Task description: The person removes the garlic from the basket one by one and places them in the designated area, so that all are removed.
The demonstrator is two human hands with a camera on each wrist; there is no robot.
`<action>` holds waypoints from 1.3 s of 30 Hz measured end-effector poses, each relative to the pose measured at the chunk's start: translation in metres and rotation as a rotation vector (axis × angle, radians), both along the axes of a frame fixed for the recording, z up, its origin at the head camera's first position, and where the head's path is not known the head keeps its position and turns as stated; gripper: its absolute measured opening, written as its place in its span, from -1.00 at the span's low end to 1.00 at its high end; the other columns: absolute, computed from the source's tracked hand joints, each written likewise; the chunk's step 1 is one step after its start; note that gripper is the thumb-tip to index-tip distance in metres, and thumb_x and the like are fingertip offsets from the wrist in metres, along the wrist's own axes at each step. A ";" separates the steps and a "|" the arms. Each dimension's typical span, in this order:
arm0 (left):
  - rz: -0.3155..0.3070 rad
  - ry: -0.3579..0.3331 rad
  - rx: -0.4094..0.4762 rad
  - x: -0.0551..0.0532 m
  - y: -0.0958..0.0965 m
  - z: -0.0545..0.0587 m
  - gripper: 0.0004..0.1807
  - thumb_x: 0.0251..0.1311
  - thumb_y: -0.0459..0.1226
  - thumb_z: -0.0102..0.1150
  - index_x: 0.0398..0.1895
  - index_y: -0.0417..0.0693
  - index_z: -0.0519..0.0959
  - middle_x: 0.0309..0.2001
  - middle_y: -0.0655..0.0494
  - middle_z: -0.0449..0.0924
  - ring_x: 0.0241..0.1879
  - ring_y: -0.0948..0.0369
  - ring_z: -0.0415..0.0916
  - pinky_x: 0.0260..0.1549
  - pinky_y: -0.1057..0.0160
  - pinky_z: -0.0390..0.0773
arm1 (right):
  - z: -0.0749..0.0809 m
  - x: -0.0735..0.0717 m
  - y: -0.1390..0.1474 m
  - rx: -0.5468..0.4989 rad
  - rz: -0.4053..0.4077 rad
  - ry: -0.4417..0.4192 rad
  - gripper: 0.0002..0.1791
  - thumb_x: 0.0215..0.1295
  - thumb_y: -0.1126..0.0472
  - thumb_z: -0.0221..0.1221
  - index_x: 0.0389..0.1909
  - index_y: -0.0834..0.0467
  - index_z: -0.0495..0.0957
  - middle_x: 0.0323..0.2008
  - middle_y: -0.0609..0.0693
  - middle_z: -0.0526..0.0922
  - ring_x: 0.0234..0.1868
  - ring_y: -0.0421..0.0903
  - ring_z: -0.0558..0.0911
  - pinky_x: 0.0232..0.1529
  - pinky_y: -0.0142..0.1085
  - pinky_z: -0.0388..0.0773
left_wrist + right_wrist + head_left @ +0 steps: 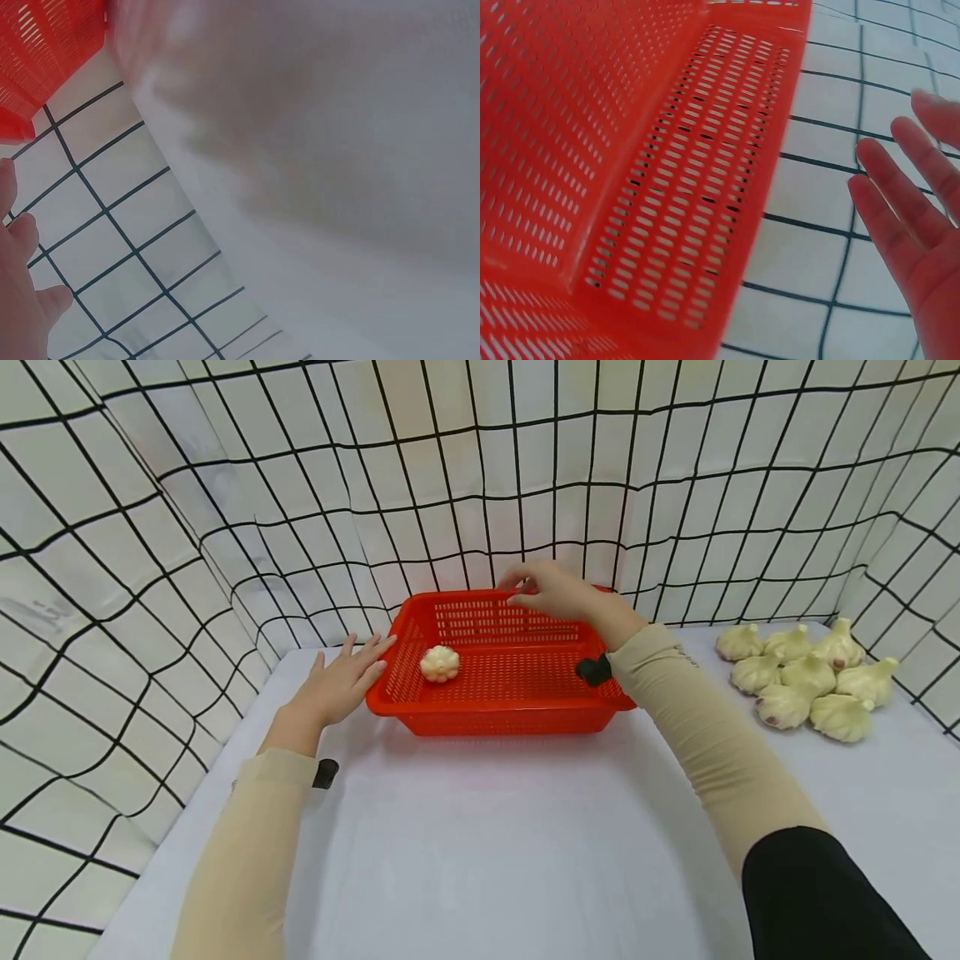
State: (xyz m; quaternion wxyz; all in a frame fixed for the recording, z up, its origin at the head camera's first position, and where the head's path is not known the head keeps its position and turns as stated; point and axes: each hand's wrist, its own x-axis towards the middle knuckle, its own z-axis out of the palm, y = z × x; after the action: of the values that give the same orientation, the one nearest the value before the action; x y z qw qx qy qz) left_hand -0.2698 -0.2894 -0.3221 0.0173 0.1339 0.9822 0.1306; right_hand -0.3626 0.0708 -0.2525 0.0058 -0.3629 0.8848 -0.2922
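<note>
A red plastic basket (498,718) with slotted walls stands at the back of the table. Inside it, near the left end, lies one pale, knobbly garlic bulb (439,663). My left hand (337,681) is spread at the basket's left rim, fingertips touching it or very close. In the left wrist view, only part of that hand (19,277) shows beneath a corner of the basket. Over the far rim hovers my right hand (555,592), loosely bent and holding nothing. The right wrist view shows the right hand's fingers (907,202) extended and apart from the basket wall (690,172).
Several garlic bulbs (806,677) with stems lie heaped on the table at the right. A black wire grid (517,493) in front of white panels rises behind the basket and along both sides. White cloth (487,843) covers the table.
</note>
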 end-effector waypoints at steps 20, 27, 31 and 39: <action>-0.016 0.004 -0.017 -0.001 0.000 0.000 -0.30 0.59 0.20 -0.50 0.69 0.24 -0.09 0.66 0.01 -0.18 0.61 -0.11 -0.54 0.37 -0.44 -0.52 | -0.029 -0.023 -0.069 0.186 0.101 -0.097 -0.59 0.52 0.35 0.13 0.33 0.24 0.51 0.30 0.14 0.54 0.32 0.05 0.47 0.35 -0.13 0.41; -0.012 0.015 -0.032 0.000 -0.003 0.002 -0.30 0.59 0.19 -0.50 0.69 0.24 -0.08 0.66 0.02 -0.18 0.61 -0.12 -0.51 0.38 -0.43 -0.53 | -0.032 -0.020 -0.095 0.294 0.143 -0.161 -0.50 0.49 0.37 0.15 0.41 0.18 0.45 0.37 0.12 0.47 0.42 0.03 0.38 0.42 -0.13 0.33; -0.015 0.023 -0.024 0.001 -0.003 0.002 -0.31 0.59 0.19 -0.48 0.69 0.24 -0.07 0.66 0.03 -0.17 0.61 -0.11 -0.51 0.39 -0.42 -0.52 | -0.033 -0.016 -0.109 0.413 0.175 -0.188 -0.42 0.47 0.34 0.18 0.48 0.14 0.38 0.43 0.10 0.40 0.47 0.05 0.30 0.47 -0.11 0.23; -0.018 0.037 -0.029 -0.001 -0.002 0.001 -0.31 0.59 0.18 -0.46 0.69 0.24 -0.06 0.66 0.03 -0.17 0.61 -0.11 -0.49 0.39 -0.43 -0.51 | -0.036 -0.006 -0.122 0.492 0.185 -0.258 -0.35 0.47 0.26 0.21 0.53 0.00 0.31 0.43 0.02 0.37 0.42 0.01 0.29 0.47 -0.02 0.21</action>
State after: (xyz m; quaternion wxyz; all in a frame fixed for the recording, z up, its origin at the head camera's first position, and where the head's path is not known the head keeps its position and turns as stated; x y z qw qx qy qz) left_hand -0.2711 -0.2913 -0.3210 0.0020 0.1448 0.9829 0.1138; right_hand -0.3691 -0.0514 -0.2889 0.2326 -0.3897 0.8842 -0.1109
